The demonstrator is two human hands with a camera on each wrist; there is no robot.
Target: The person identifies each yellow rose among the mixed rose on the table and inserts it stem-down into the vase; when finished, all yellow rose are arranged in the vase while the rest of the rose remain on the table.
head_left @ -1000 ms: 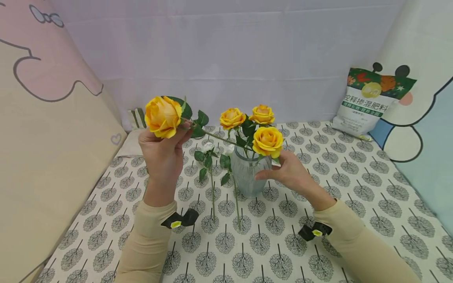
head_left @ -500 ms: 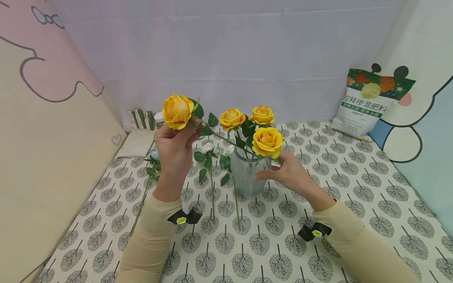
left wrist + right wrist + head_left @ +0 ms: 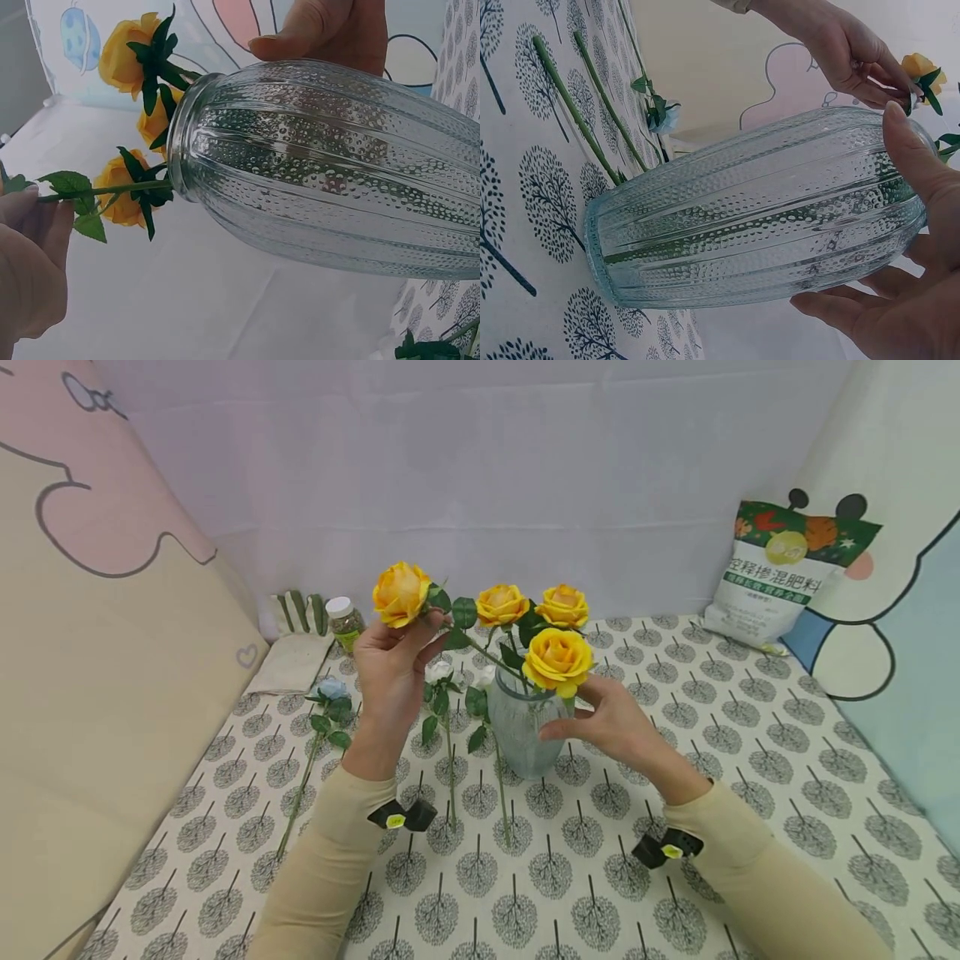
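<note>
Between the thumb and fingers of my left hand is the stem of a yellow rose, pinched just below the bloom. That stem slants right and down into the mouth of a ribbed glass vase. Several dimples cover the glass. My right hand grips the vase at its upper right side, thumb in front and fingers round the far side, as the right wrist view shows. Three more yellow roses stand in the vase, the nearest rose leaning toward my right hand.
Two white roses lie left of the vase, one white bloom partly showing. Farther left lies a blue rose. Behind it are folded gloves and a white-lidded jar. A fertilizer bag leans at the back right.
My left hand has moved right toward the vase with the yellow rose, uncovering the jar and the blue rose. My right hand stays on the vase; the roses in it have shifted slightly.
</note>
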